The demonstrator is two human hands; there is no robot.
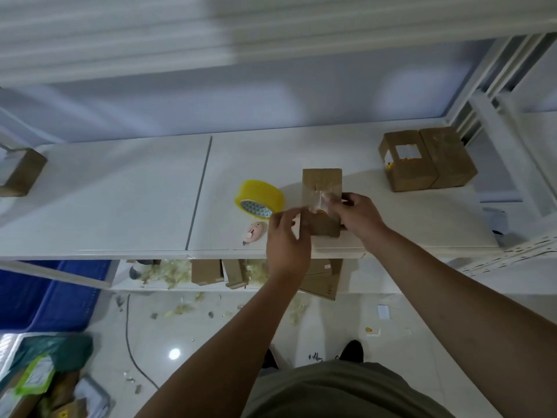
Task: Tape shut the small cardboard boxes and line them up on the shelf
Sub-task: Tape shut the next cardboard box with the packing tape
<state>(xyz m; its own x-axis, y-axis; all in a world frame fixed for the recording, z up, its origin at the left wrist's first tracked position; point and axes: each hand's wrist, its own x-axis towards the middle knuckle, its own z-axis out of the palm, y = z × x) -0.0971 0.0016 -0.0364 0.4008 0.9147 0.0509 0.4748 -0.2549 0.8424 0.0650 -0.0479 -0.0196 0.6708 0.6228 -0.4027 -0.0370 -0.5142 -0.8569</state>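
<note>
Shelf (120, 191): the white board runs from 9 to 3 o'clock across the view, and all the work sits on its right half.
Flat cartons (208, 271): they lie on the lower board at 6 o'clock of the roll, among packing scraps. They look unassembled, so more boxes may be waiting.
Pair (404, 159): two closed boxes touch side by side at 2 o'clock of the box in hand. I judge them finished, and they are the start of the line.
Far box (22, 173): it sits at the 9 o'clock edge, well apart from the pair and cut off by the frame. I cannot tell if it is taped.
Box (322, 182): it stands near the shelf's front edge between both hands, mid-taping and not yet in line.
Left hand (287, 239): at 7 o'clock of the box, its fingers are curled round the box's left side.
Right hand (358, 215): at 4 o'clock of the box, its fingertips pinch the strip on the box; blur hides the detail.
Roll (259, 199): the yellow tape lies at 9 o'clock, just beside the box.
Strip (316, 197): the clear tape lies over the box's flap seam and probably still needs smoothing down.
Cutter (254, 232): pink, it lies at 6 o'clock of the roll, untouched.
</note>
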